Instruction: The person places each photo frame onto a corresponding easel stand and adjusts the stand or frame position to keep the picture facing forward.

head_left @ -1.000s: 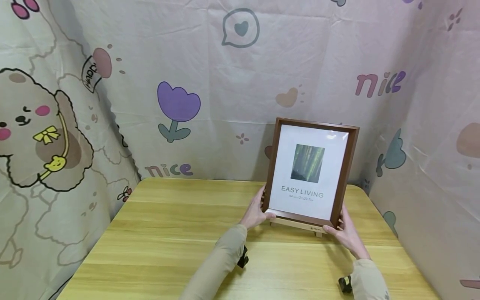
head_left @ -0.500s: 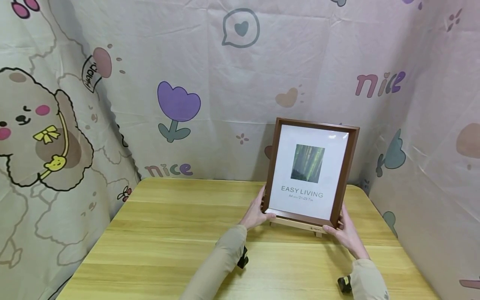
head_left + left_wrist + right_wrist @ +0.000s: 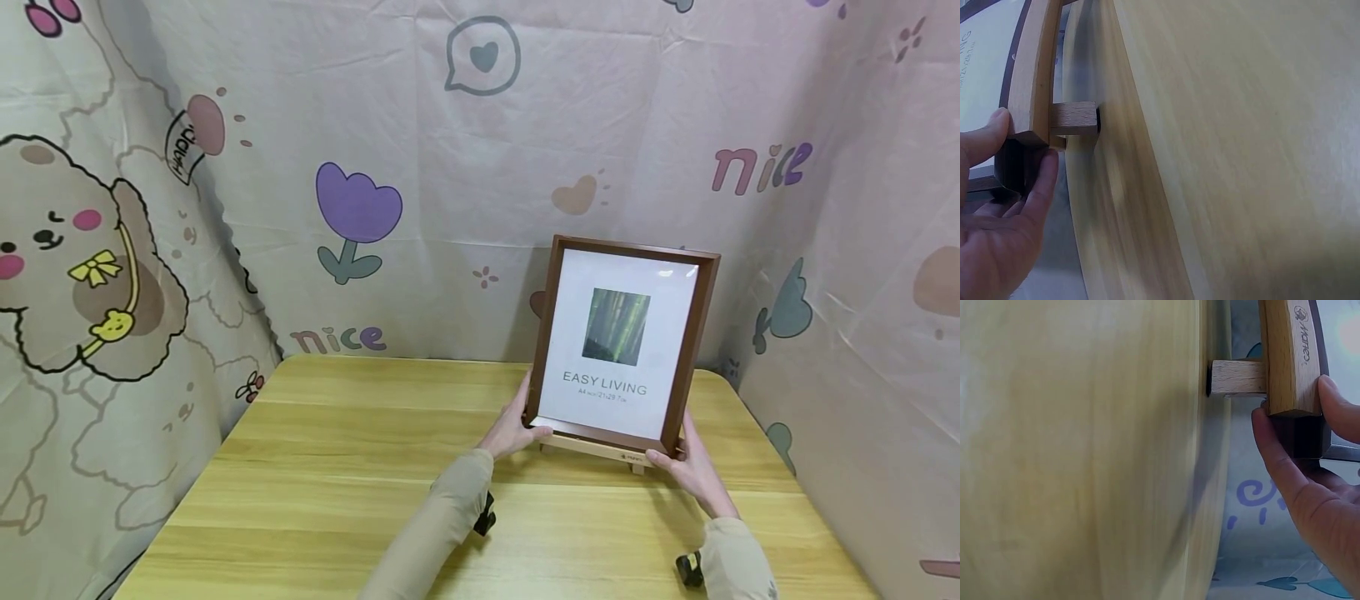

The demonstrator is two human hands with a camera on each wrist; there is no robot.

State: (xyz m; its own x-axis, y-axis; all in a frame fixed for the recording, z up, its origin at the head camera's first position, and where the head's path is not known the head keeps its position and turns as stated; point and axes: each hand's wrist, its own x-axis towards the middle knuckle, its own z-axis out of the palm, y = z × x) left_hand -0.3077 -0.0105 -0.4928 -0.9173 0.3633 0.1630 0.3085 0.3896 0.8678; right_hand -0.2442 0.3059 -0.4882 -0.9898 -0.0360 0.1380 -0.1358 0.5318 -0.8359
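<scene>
A brown picture frame (image 3: 615, 342) with a white "EASY LIVING" insert leans back on a small wooden easel (image 3: 600, 451) at the right of the table. My left hand (image 3: 512, 427) grips the frame's lower left corner, thumb on the front. At the lower right corner my right hand (image 3: 696, 467) holds it the same way. In the left wrist view the easel's ledge (image 3: 1035, 75) and a short leg (image 3: 1075, 117) show beside the fingers. The right wrist view has the ledge (image 3: 1290, 356) under the frame's corner, lettering on its face. Most of the easel is hidden behind the frame.
The wooden table (image 3: 337, 467) spreads out to the left and in front. A printed cloth curtain (image 3: 450, 167) hangs right behind its back edge and along both sides. Black wrist devices (image 3: 690, 569) sit under the sleeves.
</scene>
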